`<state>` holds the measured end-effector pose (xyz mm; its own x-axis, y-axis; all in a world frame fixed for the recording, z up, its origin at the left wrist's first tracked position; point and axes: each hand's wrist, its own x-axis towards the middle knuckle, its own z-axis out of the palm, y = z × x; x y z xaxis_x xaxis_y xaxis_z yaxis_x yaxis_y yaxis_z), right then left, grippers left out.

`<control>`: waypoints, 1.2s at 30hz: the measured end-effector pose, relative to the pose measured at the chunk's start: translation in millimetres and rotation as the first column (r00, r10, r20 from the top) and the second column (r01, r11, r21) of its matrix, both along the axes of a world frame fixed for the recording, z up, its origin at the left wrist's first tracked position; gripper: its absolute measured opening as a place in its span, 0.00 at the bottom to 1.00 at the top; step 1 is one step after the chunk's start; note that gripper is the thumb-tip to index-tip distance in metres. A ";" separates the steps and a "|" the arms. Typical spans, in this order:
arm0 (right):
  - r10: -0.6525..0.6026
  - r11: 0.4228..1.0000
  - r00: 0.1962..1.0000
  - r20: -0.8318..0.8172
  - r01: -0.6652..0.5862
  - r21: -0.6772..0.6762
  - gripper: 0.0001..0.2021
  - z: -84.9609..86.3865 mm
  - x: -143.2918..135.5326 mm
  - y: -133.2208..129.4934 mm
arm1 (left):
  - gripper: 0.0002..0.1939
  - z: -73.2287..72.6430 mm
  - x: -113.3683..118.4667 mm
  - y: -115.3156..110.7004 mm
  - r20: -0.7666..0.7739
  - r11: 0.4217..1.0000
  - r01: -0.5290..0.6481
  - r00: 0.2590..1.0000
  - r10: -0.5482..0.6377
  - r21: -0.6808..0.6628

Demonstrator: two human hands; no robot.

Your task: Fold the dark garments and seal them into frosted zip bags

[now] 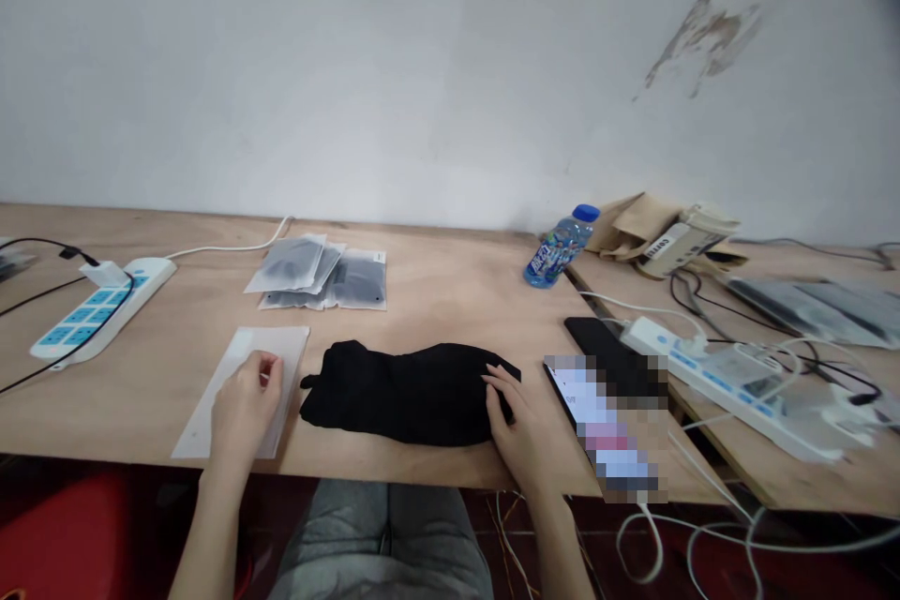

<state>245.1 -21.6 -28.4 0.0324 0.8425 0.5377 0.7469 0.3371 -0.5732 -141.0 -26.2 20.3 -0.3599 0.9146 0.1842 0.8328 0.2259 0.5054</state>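
Note:
A black cloth item (408, 394), perhaps a folded garment, lies stretched sideways along the table's front. My right hand (510, 408) rests on its right end, fingers stretched out and apart. To the left lies a frosted plastic bag (235, 347), flat on the wood. Over that bag is my left hand (246, 398), closed, with thumb and fingers curled together. Whether anything small sits between those fingers is hidden.
Several packed frosted bags (323, 272) are piled farther back. A power strip (105, 314) stands left. On the right are a phone (591, 422), a dark slab (597, 347), a blue-capped bottle (559, 248), a paper cup (685, 239) and another power strip (724, 389) with trailing cables.

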 end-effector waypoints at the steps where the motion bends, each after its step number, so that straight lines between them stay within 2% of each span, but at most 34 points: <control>1: -0.002 1.000 1.000 0.000 0.002 0.005 0.13 -0.8 0.4 -2.3 | 0.12 0.3 4.9 -2.1 0.001 0.999 0.024 1.000 -0.024 0.031; 3: 0.022 0.999 1.000 0.018 -0.021 -0.026 0.14 -4.4 1.5 -6.8 | 0.15 -2.1 22.9 -5.6 -0.009 0.979 0.174 0.985 -0.174 0.104; 5: 0.060 0.996 0.997 0.049 -0.056 -0.075 0.16 -9.7 3.8 -10.7 | 0.19 -8.9 44.5 -8.9 -0.092 0.907 0.394 0.919 -0.384 0.150; 6: 0.071 0.994 0.996 0.062 -0.065 -0.091 0.17 -12.4 5.7 -12.4 | 0.21 -13.5 53.6 -10.8 -0.149 0.864 0.485 0.872 -0.466 0.138; 8: 0.080 0.993 0.993 0.082 -0.072 -0.099 0.19 -16.7 11.7 -15.9 | 0.24 -22.9 64.7 -16.0 -0.241 0.806 0.587 0.796 -0.556 0.077; 12: 0.121 0.989 0.988 0.093 -0.113 -0.091 0.20 -19.9 30.5 -24.9 | 0.28 -34.2 55.8 -29.2 -0.280 0.769 0.639 0.743 -0.608 0.027; 15: 0.139 0.988 0.987 0.080 -0.132 -0.083 0.19 -20.1 41.9 -30.9 | 0.24 -37.1 38.6 -37.9 -0.243 0.778 0.626 0.765 -0.597 0.059; 17: 0.107 0.992 0.992 0.064 -0.102 -0.077 0.16 -20.1 44.2 -31.7 | 0.21 -39.5 30.9 -41.6 -0.209 0.794 0.602 0.790 -0.577 0.085; 22: 0.021 0.999 0.999 0.041 -0.020 -0.028 0.10 -14.7 33.6 -24.5 | 0.13 -41.2 29.3 -42.1 -0.083 0.815 0.560 0.828 -0.554 0.150; 26: -0.003 1.000 1.000 -0.027 0.002 -0.016 0.10 9.5 22.9 -28.3 | 0.13 -23.2 28.7 -41.5 0.084 0.851 0.487 0.856 -0.510 0.198; 30: -0.113 0.993 0.985 -0.134 0.117 0.022 0.11 55.9 19.3 -34.8 | 0.14 12.1 15.9 -33.9 0.233 0.916 0.358 0.889 -0.394 0.181; 33: -0.173 0.979 0.964 -0.204 0.190 0.070 0.12 91.4 19.2 -18.3 | 0.16 40.6 8.4 -7.5 0.257 0.930 0.267 0.908 -0.330 0.251; 34: -0.157 0.983 0.963 -0.219 0.174 0.060 0.13 99.4 19.3 -6.7 | 0.16 48.1 8.1 6.0 0.248 0.926 0.251 0.913 -0.324 0.283; 36: -0.078 0.996 0.974 -0.211 0.086 0.027 0.14 105.5 19.8 23.9 | 0.17 57.0 11.4 37.6 0.222 0.911 0.292 0.906 -0.361 0.290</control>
<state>264.9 2.3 77.1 0.2155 0.8126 0.5415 0.6375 0.3030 -0.7084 -129.7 11.4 77.3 -0.1154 0.9270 0.3568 0.6654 -0.1946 0.7207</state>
